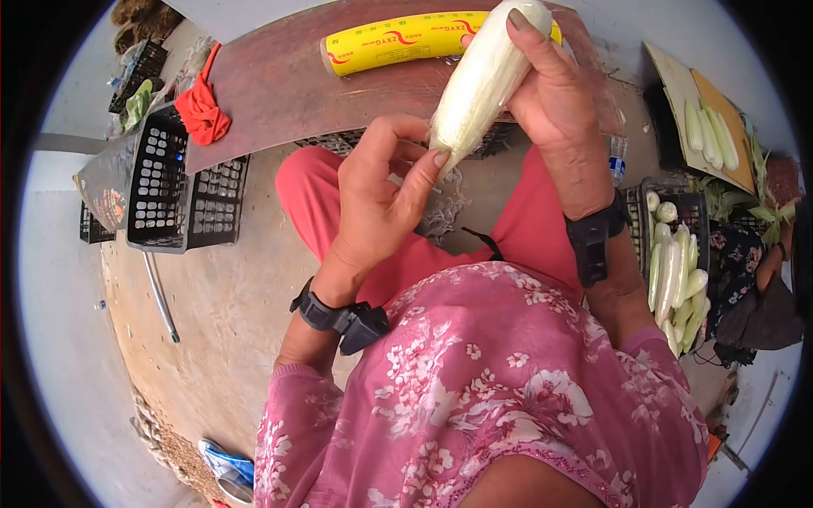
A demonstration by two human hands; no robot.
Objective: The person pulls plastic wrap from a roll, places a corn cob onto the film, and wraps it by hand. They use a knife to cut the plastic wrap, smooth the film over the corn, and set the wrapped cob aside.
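The left hand point(381, 190) was closed, thumb against fingers, on the lower tip of a pale vegetable point(478, 93), slanted before a yellow roll point(394, 44) on the tabletop point(271, 97); the right hand point(555, 102) clamped its upper part.

Head: we look forward and down from here.
Shirt point(500, 381): nearest us, low in our view.
Table point(271, 93): ahead of us, toward the top, farther off.
Edges: we see wide, curving into black.
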